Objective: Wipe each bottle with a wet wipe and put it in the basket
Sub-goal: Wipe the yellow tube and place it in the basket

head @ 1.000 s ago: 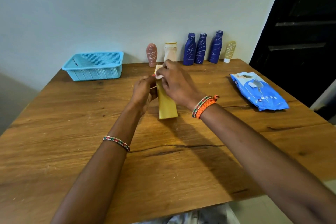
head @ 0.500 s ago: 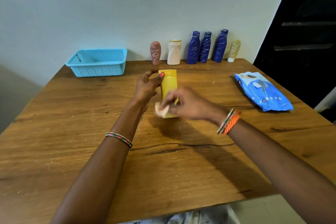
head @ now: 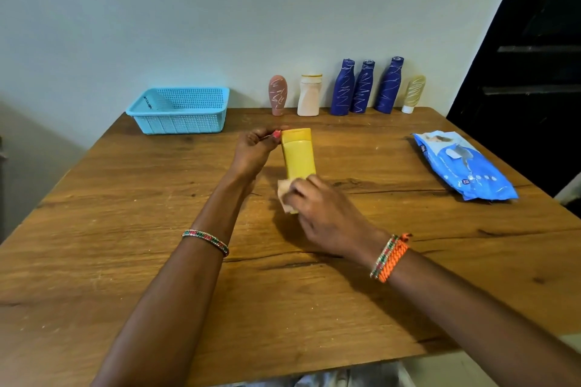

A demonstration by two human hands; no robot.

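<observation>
wipe now at yellow bottle base, down from cap | left hand gripping top, right hand pinching wipe | wiping nearly done, basket next

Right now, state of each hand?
Left hand: grips the top of the yellow bottle.
Right hand: holds the wet wipe against the bottle's lower end.

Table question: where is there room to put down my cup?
Bare wood lies along the near edge of the table, at the left in front of the blue basket, and between the hands and the wipes pack. The back edge is crowded with bottles.
</observation>
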